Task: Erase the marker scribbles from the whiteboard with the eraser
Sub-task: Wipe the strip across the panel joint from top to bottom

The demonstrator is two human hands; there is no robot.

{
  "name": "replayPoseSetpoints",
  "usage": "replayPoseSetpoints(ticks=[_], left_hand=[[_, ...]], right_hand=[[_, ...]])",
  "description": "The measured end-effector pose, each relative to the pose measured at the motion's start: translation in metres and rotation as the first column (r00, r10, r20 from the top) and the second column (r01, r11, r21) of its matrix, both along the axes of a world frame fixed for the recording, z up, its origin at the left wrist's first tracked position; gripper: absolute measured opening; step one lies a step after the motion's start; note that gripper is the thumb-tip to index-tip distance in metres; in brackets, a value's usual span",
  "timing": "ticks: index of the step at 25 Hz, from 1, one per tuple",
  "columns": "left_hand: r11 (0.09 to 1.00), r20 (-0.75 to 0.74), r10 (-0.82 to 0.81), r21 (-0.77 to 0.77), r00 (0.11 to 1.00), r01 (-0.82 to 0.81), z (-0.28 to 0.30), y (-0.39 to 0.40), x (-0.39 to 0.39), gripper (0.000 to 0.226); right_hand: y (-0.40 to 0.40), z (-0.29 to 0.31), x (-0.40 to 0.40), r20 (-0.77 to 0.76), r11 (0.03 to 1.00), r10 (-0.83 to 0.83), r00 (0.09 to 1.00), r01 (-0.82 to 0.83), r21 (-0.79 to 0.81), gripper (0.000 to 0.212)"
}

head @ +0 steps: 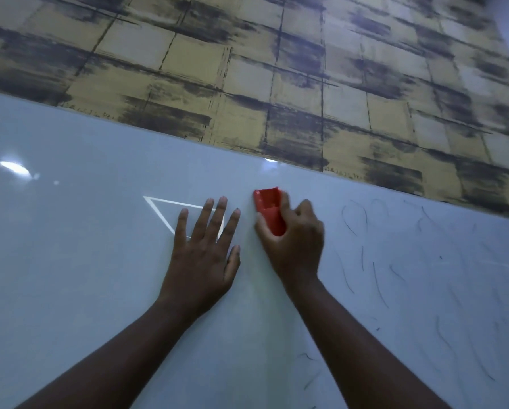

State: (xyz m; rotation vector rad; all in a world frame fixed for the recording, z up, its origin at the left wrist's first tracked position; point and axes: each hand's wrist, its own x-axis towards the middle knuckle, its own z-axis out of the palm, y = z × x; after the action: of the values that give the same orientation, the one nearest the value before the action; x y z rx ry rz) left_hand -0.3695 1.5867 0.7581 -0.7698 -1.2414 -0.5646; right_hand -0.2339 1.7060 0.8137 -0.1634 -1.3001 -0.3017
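Red plastic marks the eraser (269,209), which sits on the pale grey whiteboard (70,261) near the board's far edge and about midway across the view. The right hand (294,246) grips it from the near side: the thumb lies along the eraser's left flank and the curled fingers wrap over its right flank, so the far end of the eraser sticks out beyond the knuckles while its near end is hidden under the palm. The eraser looks slightly blurred. To the right of this hand, thin dark marker scribbles (374,270) loop and trail across the board, running from near the far edge down toward the near right corner of the view; a few faint strokes also lie below the right forearm. The left hand (203,258) rests flat on the board just beside the right one, fingers straight and spread, holding nothing. Its fingertips cover part of a white-outlined triangle (161,212) on the board surface. A bright glare spot (12,168) shines on the board at far left. Beyond the board's far edge runs a yellow-and-black checked surface (277,69).
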Motion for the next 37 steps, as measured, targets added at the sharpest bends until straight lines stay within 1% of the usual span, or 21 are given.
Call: replayPoseSetpoints(ticks=[3, 5, 6, 8, 11, 14, 16, 17, 19, 21, 24, 25, 26, 28, 30, 31, 35, 37], left_hand=[[1.000, 0.007, -0.004, -0.012, 1.000, 0.004, 0.000, -0.001, -0.002, 0.068], [1.000, 0.003, -0.024, -0.006, 1.000, 0.024, -0.001, -0.002, -0.003, 0.067], [0.999, -0.007, -0.040, 0.000, 0.999, 0.040, -0.002, -0.002, -0.003, 0.066], [0.998, -0.020, -0.063, 0.005, 0.998, 0.063, -0.003, -0.003, -0.003, 0.066], [0.998, -0.024, -0.060, -0.023, 0.998, 0.059, -0.008, -0.007, -0.006, 0.066], [0.997, -0.031, -0.059, -0.057, 0.998, 0.057, -0.015, -0.010, -0.007, 0.066], [0.996, -0.021, -0.057, -0.072, 0.998, 0.055, -0.017, -0.012, -0.006, 0.067], [0.996, -0.017, -0.059, -0.074, 0.998, 0.058, -0.017, -0.012, -0.006, 0.067], [0.995, -0.012, -0.068, -0.075, 0.998, 0.067, -0.016, -0.012, -0.004, 0.067], [0.995, -0.009, -0.079, -0.068, 0.997, 0.078, -0.017, -0.009, -0.005, 0.068], [0.994, -0.010, -0.091, -0.068, 0.996, 0.090, -0.019, -0.007, -0.006, 0.069], [0.994, -0.014, -0.084, -0.073, 0.996, 0.083, -0.019, -0.008, -0.006, 0.070], [0.994, -0.017, -0.077, -0.075, 0.997, 0.076, -0.020, -0.008, -0.006, 0.070], [0.995, -0.019, -0.069, -0.078, 0.997, 0.067, -0.019, -0.009, -0.007, 0.070], [0.995, -0.022, -0.074, -0.075, 0.997, 0.073, -0.019, -0.008, -0.008, 0.070], [0.995, -0.020, -0.079, -0.069, 0.997, 0.077, -0.019, -0.007, -0.009, 0.070], [0.996, -0.025, -0.059, -0.068, 0.998, 0.058, -0.019, -0.010, -0.008, 0.069], [0.995, -0.017, -0.053, -0.088, 0.998, 0.051, -0.019, -0.011, -0.005, 0.070]], right_hand=[[-0.005, -0.002, -0.001, 0.065, 0.993, -0.078, 0.995, 0.072, 0.093, 0.076], [0.008, 0.006, 0.015, 0.091, 0.988, -0.138, 0.986, 0.131, 0.077, 0.073], [0.018, 0.012, 0.026, 0.087, 0.989, -0.148, 0.985, 0.146, 0.030, 0.072], [0.042, 0.023, 0.050, 0.033, 0.981, -0.141, 0.989, 0.144, -0.127, 0.069], [0.067, 0.029, 0.077, -0.073, 0.934, -0.148, 0.986, 0.115, -0.338, 0.069], [0.065, 0.031, 0.083, -0.072, 0.875, -0.156, 0.985, 0.104, -0.474, 0.067], [0.056, 0.032, 0.079, -0.039, 0.849, -0.145, 0.989, 0.104, -0.518, 0.068], [0.048, 0.032, 0.077, -0.020, 0.846, -0.136, 0.991, 0.105, -0.522, 0.069], [0.029, 0.026, 0.070, 0.041, 0.866, -0.128, 0.991, 0.132, -0.483, 0.071], [0.003, 0.009, 0.054, 0.125, 0.912, -0.106, 0.986, 0.147, -0.384, 0.071], [-0.033, -0.027, 0.031, 0.326, 0.962, -0.097, 0.940, 0.173, -0.213, 0.074], [-0.039, -0.032, 0.028, 0.374, 0.965, -0.087, 0.923, 0.171, -0.198, 0.075], [-0.041, -0.032, 0.029, 0.409, 0.963, -0.057, 0.911, 0.159, -0.220, 0.076], [-0.044, -0.024, 0.036, 0.420, 0.938, 0.073, 0.904, 0.081, -0.337, 0.080], [-0.042, -0.018, 0.039, 0.387, 0.909, 0.185, 0.903, -0.007, -0.417, 0.082], [-0.040, -0.020, 0.037, 0.375, 0.909, 0.195, 0.907, -0.023, -0.417, 0.083], [-0.037, -0.028, 0.029, 0.337, 0.941, 0.118, 0.934, 0.003, -0.338, 0.078], [-0.037, -0.026, 0.034, 0.360, 0.947, 0.059, 0.931, 0.062, -0.315, 0.076]])
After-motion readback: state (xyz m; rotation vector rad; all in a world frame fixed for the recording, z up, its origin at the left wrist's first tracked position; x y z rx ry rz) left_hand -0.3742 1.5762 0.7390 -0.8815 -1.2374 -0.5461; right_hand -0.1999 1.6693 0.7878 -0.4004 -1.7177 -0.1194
